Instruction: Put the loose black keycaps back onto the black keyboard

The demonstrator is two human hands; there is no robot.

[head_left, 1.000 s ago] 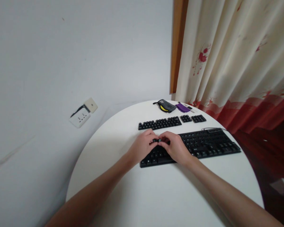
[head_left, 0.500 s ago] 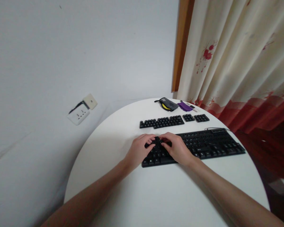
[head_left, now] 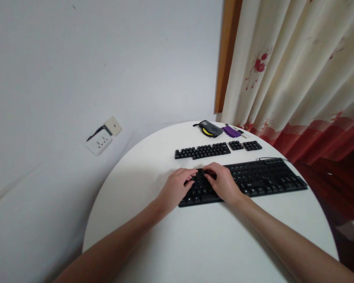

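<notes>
A black keyboard (head_left: 261, 181) lies on the white round table (head_left: 177, 239), its left part between and under my hands. My left hand (head_left: 177, 185) rests over its left end, fingers bent toward the upper rows and thumb held apart from them. My right hand (head_left: 222, 181) is just beside it, index finger and thumb brought close together at the upper keys; whatever sits between those fingertips is too small to make out. Behind the keyboard, loose black keycaps (head_left: 211, 151) stand in rows, with smaller blocks of keycaps (head_left: 252, 146) to their right.
At the table's far edge lie a grey and yellow pouch (head_left: 211, 129) and a purple cloth item (head_left: 231, 131). The keyboard's cable (head_left: 268, 158) runs along its back right. A wall with a socket (head_left: 98, 142) borders the left, a curtain (head_left: 286, 78) the right.
My right hand's fingertips have shifted slightly right, away from the left hand's. Both hands stay over the keyboard's left part; the whole view has moved a little.
</notes>
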